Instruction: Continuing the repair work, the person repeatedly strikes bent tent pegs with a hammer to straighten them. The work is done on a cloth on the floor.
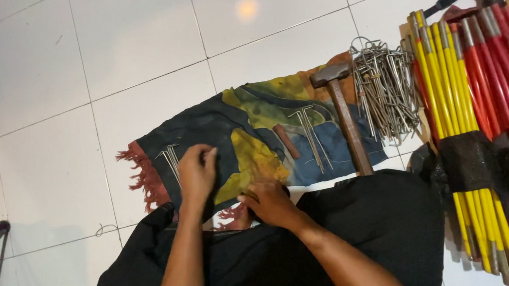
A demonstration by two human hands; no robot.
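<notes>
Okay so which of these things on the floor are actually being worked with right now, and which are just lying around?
In hand:
- left hand pressing on the patterned cloth, beside a few metal pegs
- right hand gripping the cloth's near edge

Lying about:
- hammer
- pile of metal pegs
- yellow poles and red poles
- black fabric

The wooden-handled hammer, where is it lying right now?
In the head view, the wooden-handled hammer lies right of centre on the multicoloured cloth, just left of the pile of bent metal pegs.
</notes>
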